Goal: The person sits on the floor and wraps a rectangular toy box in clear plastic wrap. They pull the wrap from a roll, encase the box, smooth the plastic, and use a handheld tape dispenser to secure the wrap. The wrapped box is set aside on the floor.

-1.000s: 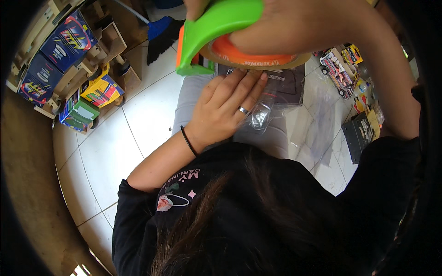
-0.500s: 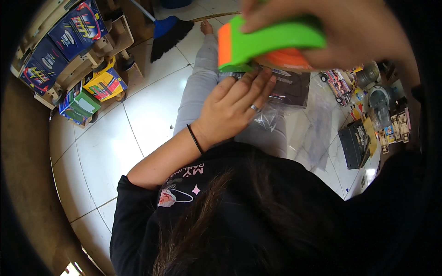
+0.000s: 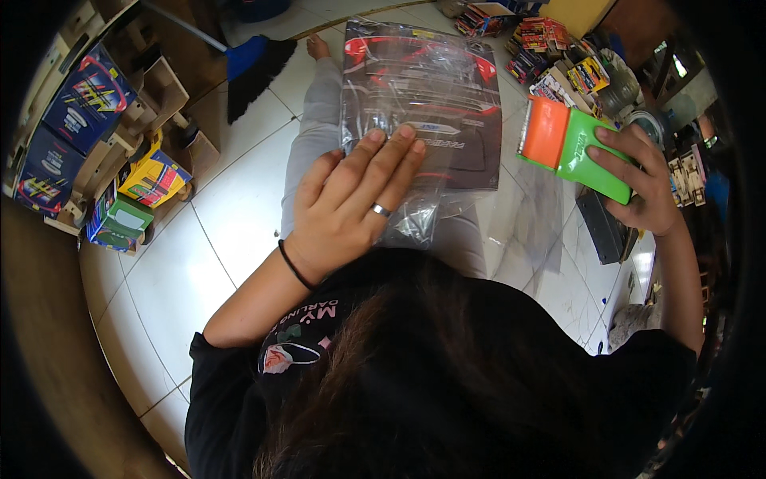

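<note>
A flat dark package (image 3: 467, 112) with red and white print lies across my lap, wrapped in clear plastic (image 3: 419, 217). My left hand (image 3: 343, 199) rests on its near left part, fingers stretched out over the plastic and gripping nothing. To the right of the package, my right hand (image 3: 650, 184) is closed around the green body of a tape dispenser (image 3: 574, 148). The dispenser's orange front with its toothed edge points left, apart from the package. Any tape inside it cannot be made out.
Wooden toy trucks with printed blue panels (image 3: 92, 92) stand at the left, near a broom (image 3: 255, 72). Loose clear plastic (image 3: 523, 231) lies on the tiles beside my right leg. A black box (image 3: 600, 227), jars and several stacks of printed pieces (image 3: 542, 36) are at the right.
My right hand has carried the tape dispenser from over the package out to the right. The package now shows almost whole, and my left hand lies flatter on it.
</note>
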`<state>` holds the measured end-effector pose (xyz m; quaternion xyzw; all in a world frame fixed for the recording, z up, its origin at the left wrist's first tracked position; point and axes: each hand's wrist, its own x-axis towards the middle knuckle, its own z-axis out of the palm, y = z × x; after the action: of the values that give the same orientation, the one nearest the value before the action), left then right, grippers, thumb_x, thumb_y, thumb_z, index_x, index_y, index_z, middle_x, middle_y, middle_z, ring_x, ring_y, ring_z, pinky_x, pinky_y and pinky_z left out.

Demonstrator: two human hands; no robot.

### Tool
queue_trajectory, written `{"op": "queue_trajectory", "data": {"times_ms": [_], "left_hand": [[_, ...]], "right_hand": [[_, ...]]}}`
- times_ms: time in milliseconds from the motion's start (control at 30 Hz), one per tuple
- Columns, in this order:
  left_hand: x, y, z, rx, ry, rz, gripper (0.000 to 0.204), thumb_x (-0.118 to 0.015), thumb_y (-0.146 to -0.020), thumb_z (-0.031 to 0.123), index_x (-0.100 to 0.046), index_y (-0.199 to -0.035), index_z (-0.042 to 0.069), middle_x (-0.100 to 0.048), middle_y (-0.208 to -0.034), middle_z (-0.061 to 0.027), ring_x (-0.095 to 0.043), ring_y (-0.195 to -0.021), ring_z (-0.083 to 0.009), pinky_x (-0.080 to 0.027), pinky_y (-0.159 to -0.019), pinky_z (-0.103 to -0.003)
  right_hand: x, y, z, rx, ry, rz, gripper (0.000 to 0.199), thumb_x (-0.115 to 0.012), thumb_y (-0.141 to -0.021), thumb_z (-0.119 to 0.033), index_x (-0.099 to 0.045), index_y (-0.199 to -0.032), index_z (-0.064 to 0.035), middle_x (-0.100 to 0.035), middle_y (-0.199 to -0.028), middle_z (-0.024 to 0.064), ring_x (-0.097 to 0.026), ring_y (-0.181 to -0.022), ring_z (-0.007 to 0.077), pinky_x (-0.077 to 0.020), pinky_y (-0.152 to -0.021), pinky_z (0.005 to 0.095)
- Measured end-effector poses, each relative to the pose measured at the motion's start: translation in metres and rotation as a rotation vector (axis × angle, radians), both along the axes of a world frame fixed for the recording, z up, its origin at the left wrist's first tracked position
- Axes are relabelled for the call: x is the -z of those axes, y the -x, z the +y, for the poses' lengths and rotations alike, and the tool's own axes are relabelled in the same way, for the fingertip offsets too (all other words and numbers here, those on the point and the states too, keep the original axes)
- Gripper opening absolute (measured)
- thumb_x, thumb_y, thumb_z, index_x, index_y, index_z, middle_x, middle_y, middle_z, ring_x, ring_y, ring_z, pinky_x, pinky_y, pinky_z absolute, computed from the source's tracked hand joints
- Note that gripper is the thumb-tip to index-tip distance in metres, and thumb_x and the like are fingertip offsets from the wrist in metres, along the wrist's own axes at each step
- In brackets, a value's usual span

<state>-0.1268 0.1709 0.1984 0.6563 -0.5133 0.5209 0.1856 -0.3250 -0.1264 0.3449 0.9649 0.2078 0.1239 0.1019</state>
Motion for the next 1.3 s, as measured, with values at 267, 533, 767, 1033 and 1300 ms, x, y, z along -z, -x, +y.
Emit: {"op": "queue_trajectory", "data": {"times_ms": [267, 533, 767, 1033, 1300], "left_hand": [[0.009, -0.004, 0.004, -0.087, 0.014, 0.006, 0.031, -0.068, -0.080, 0.023, -0.067, -0.111, 0.021, -0.065, -0.116, 0.0066, -0.059, -0.099, -0.0068, -0.033, -0.078, -0.025], [-0.057, -0.012, 0.035, 0.215, -0.347, 0.211, 0.053, -0.062, -0.077, 0.047, -0.062, -0.122, 0.019, -0.057, -0.112, -0.0016, -0.049, -0.100, -0.0191, -0.034, -0.085, -0.035], [-0.109, -0.066, -0.086, 0.842, -0.780, 0.013, 0.030, -0.054, -0.088, 0.031, -0.066, -0.107, 0.011, -0.063, -0.099, -0.0125, -0.057, -0.100, -0.0288, -0.043, -0.088, -0.040], [-0.141, -0.117, -0.157, 0.548, -1.097, 0.233, 0.044, -0.051, -0.091, 0.046, -0.065, -0.080, 0.006, -0.058, -0.068, -0.0132, -0.059, -0.070, -0.0322, -0.047, -0.067, -0.041], [-0.146, -0.227, -0.169, -0.386, -0.779, 0.400, 0.066, -0.035, -0.091, 0.063, -0.071, -0.094, 0.007, -0.067, -0.093, -0.0195, -0.065, -0.081, -0.0311, -0.049, -0.077, -0.040]], "right_hand": [[0.034, 0.001, -0.004, 0.052, -0.079, -0.003, 0.053, -0.065, -0.063, -0.012, -0.063, -0.116, -0.0066, -0.054, -0.126, 0.0153, -0.055, -0.094, 0.0329, -0.0445, -0.084, 0.0433], [0.136, -0.071, -0.046, 0.081, 0.210, 0.773, 0.036, -0.068, -0.065, -0.015, -0.066, -0.101, -0.0134, -0.059, -0.112, 0.0029, -0.057, -0.101, 0.0302, -0.0490, -0.087, 0.0384], [0.306, -0.057, -0.106, 0.566, -0.552, 0.433, 0.045, -0.066, -0.066, -0.019, -0.065, -0.111, -0.0137, -0.059, -0.117, 0.0075, -0.057, -0.105, 0.0276, -0.0481, -0.088, 0.0373], [0.371, -0.049, -0.110, 0.864, -0.856, 0.235, 0.055, -0.073, -0.076, -0.030, -0.057, -0.124, -0.0075, -0.055, -0.128, 0.0123, -0.054, -0.115, 0.0281, -0.0436, -0.098, 0.0350], [0.215, -0.158, 0.016, 0.384, -1.558, -0.510, 0.071, -0.056, -0.092, -0.036, -0.027, -0.143, 0.0025, -0.034, -0.146, 0.0214, -0.032, -0.136, 0.0295, -0.0252, -0.110, 0.0383]]}}
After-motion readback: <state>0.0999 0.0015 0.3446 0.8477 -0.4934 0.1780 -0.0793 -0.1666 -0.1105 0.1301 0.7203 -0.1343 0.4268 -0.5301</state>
